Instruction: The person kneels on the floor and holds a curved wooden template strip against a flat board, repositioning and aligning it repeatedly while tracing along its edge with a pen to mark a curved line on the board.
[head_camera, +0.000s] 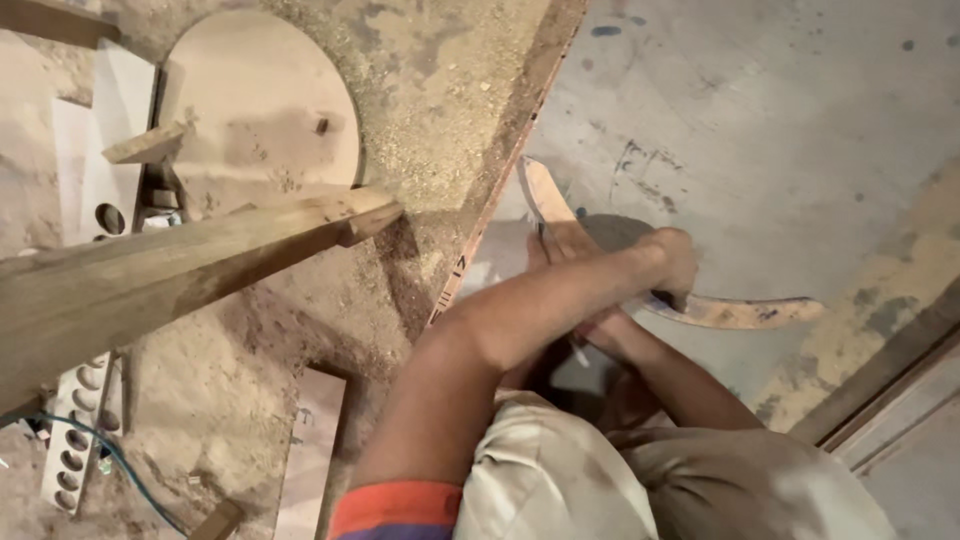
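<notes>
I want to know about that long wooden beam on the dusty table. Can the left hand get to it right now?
Probably not right away. The left hand is down over the floor, gripping the curved strip, crossed over the right hand. The beam lies on the table, with nothing blocking it.

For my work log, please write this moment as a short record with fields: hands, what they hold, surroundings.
left hand: fingers closed on the curved, crescent-shaped wooden offcut
right hand: presses on the same offcut nearer its upper tip; grip not clear
arms: crossed, left over right
offcut: lies on the grey stained concrete floor
beside: sawdust-covered workbench with a long wooden beam and a half-round pale board
</notes>
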